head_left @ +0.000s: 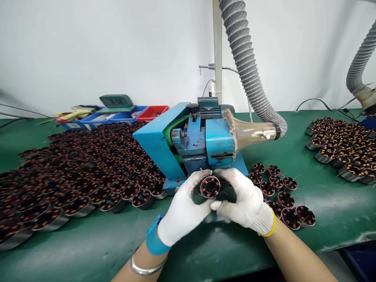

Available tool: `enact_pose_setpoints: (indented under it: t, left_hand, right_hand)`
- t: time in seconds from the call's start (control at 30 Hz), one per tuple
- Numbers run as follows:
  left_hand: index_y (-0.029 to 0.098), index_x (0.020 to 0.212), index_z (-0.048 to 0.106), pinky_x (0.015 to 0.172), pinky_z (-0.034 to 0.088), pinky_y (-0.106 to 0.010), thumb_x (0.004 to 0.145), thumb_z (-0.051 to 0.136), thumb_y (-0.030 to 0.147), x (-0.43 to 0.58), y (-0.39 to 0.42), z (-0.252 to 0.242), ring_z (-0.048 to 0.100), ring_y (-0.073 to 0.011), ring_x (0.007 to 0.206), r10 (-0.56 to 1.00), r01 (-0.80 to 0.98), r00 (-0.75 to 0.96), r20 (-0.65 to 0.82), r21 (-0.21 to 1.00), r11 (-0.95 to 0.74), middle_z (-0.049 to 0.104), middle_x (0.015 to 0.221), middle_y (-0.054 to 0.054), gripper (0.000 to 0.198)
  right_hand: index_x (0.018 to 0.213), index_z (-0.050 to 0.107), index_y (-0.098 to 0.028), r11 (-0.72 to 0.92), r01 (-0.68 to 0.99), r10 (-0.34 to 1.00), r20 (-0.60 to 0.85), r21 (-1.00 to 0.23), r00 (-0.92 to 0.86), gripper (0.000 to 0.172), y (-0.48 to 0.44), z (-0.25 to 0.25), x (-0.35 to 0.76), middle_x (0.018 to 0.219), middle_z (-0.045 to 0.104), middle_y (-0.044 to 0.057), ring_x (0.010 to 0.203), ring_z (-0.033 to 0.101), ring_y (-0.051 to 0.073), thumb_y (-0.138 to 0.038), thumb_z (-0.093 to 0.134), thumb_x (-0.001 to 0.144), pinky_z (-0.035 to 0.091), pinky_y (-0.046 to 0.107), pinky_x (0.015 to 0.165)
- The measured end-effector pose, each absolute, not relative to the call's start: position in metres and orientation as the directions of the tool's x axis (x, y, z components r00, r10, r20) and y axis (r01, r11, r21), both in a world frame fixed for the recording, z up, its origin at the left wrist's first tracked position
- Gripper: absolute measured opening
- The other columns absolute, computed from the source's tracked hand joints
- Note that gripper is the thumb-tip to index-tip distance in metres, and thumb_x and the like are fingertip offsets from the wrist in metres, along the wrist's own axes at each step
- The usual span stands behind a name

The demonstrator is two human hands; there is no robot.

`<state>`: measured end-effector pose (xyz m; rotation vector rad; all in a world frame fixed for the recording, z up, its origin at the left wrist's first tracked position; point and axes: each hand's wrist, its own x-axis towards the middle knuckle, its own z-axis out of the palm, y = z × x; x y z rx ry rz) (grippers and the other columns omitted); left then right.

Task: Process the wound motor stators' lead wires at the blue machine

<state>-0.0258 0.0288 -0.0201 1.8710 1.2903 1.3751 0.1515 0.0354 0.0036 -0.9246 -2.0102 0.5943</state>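
My left hand [183, 211] and my right hand [246, 201], both in white gloves, meet in front of a blue machine [190, 141]. Between their fingertips they hold a small round motor stator [210, 187] with copper windings and a metal ring, its open face turned toward me. The fingers of both hands curl around its rim. The stator sits just below the machine's front.
A large pile of similar stators [79, 176] covers the green bench on the left. A small group of stators [279, 192] lies right of my hands, and another pile [340, 149] is at far right. A grey suction hose [246, 66] feeds a clear funnel [252, 131]. Blue and red bins [126, 114] stand behind.
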Motion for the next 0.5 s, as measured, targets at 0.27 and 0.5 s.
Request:
enact_pose_setpoints:
  t: [0.27, 0.5]
  left_hand:
    - [0.02, 0.104, 0.056, 0.081, 0.058, -0.033, 0.066, 0.071, 0.017, -0.023, 0.027, -0.013, 0.068, -0.0197, 0.086, 0.875, 0.477, -0.037, 0.484, 0.778, -0.41, 0.067, 0.095, -0.003, 0.04]
    - [0.02, 0.099, 0.055, 0.078, 0.056, -0.032, 0.065, 0.075, 0.022, -0.018, 0.026, -0.017, 0.066, -0.0196, 0.086, 0.792, 0.542, -0.124, 0.598, 0.709, -0.451, 0.064, 0.096, -0.004, 0.039]
  right_hand:
    - [0.094, 0.065, -0.021, 0.576, 0.439, 0.817, 0.47, -0.69, -0.334, 0.018, 0.044, -0.003, 0.161, 0.083, 0.066, 0.003, 0.077, 0.061, 0.018, -0.026, 0.048, 0.093, 0.048, 0.031, 0.071]
    - [0.097, 0.061, -0.017, 0.081, 0.075, 0.976, 0.064, -0.994, -0.21, 0.024, 0.045, 0.005, 0.154, 0.074, 0.061, 0.0, 0.059, 0.054, 0.012, -0.035, 0.062, 0.081, 0.044, 0.024, 0.055]
